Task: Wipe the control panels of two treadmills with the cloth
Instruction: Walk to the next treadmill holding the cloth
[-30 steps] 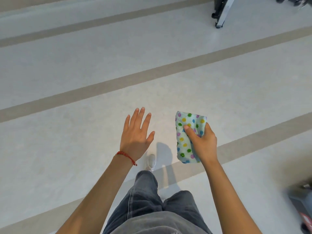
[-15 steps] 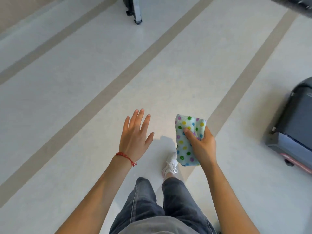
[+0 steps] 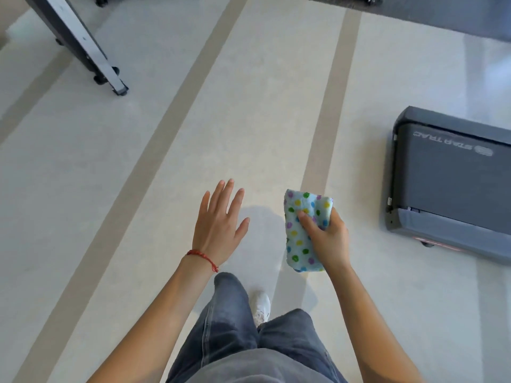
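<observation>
Head view: fluffy polka-dot cloth (image 3: 302, 230), right-hand (image 3: 327, 239) grip.

I read one marking only: "STAR TRAC" in pale letters on dark treadmill belt (image 3: 453, 178) at right edge of head view (seen upside down from my camera angle, letters reversed top to bottom). Small oval logo sits just beside wordmark; its content too small for me to read. No other text, numbers or signs legible anywhere.
</observation>
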Demonstrator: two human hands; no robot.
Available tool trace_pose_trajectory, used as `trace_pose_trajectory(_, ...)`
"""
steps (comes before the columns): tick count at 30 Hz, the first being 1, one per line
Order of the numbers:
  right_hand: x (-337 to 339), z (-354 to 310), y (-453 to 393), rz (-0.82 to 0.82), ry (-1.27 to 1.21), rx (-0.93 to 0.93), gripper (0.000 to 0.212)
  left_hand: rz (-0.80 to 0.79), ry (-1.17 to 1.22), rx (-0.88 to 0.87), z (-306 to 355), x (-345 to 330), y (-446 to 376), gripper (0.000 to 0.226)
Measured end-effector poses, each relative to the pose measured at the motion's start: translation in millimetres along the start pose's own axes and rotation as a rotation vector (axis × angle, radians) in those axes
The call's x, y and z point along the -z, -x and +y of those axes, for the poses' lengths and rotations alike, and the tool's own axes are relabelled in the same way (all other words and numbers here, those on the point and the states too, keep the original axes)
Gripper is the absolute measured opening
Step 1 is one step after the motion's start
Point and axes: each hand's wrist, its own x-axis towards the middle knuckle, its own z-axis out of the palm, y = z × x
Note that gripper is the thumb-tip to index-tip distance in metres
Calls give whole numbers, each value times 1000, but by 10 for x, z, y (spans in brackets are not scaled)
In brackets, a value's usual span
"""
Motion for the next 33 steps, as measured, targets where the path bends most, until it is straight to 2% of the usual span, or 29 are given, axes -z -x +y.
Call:
trace_pose_trajectory(18,-317,-1210,-2705,239,-89,-120,20,-29,-5,-290,-783,-224,-3580,54)
trace_pose_trajectory(26,-36,-1407,-3889,331,-84,-133,20,-61,10,-365,-519,-530,-4872,54)
trace_pose_trajectory(33,515,-1621,-4980,352,-127,-123,21,-46,12,-417,-27,-666,-6104,55)
